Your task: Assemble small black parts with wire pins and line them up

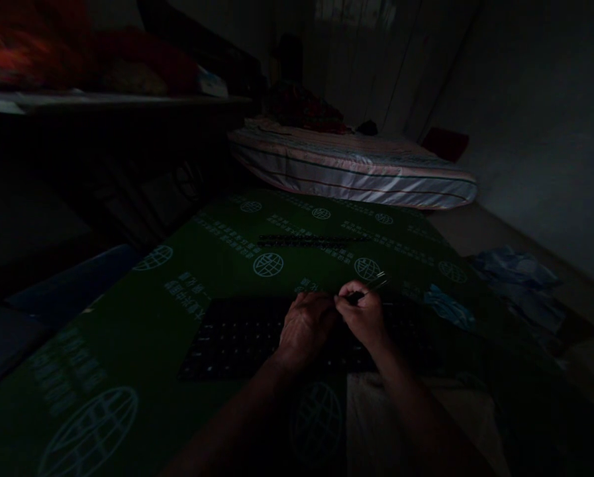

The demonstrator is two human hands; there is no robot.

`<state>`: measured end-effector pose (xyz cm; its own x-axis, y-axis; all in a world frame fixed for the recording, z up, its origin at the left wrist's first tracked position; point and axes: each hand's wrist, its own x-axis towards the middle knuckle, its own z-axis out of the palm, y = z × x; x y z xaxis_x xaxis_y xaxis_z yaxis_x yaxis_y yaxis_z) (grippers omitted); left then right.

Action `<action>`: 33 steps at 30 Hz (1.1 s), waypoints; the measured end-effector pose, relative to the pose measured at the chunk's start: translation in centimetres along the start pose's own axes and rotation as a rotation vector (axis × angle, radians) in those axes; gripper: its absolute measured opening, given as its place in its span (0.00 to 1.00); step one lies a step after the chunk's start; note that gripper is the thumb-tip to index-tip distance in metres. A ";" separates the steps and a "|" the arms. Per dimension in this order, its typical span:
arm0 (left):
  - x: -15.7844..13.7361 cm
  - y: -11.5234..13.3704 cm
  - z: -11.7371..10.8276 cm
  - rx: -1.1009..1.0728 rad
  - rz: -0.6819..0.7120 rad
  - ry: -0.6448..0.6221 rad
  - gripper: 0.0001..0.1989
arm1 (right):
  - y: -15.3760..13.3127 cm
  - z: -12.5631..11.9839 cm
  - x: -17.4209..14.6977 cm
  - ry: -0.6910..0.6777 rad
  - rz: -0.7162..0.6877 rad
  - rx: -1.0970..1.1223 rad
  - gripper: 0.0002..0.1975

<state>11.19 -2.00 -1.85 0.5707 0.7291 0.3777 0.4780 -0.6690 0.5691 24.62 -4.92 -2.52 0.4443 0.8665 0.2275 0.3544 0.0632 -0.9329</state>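
Note:
A dark keyboard (232, 341) with pale key markings lies on a green printed sheet (167, 344). My left hand (306, 324) rests over its middle, fingers curled toward my right hand; deep shadow hides what they hold, if anything. My right hand (363, 311) is closed around a slim tool with two thin shiny prongs (380, 278), which stick out up and to the right. The fingertips of both hands nearly meet above the upper key rows. Beyond the keyboard, small black pieces that look like keycaps (306, 242) lie in two long rows.
A crumpled blue cloth (450, 306) lies right of the keyboard, and a pale brownish cloth (420, 417) in front of it. Farther back is a striped mattress (356, 172). A cluttered shelf (128, 99) stands at left. Crumpled fabric (520, 271) lies at right. The room is very dark.

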 end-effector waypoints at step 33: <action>-0.1 -0.4 -0.6 -0.893 -0.437 0.212 0.05 | -0.4 -1.5 -0.1 -0.210 -0.033 0.119 0.19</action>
<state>10.51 -1.65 -1.66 0.2938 0.9526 0.0787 -0.1070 -0.0490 0.9931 25.70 -5.80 -1.79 0.2486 0.9463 0.2067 0.2613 0.1400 -0.9551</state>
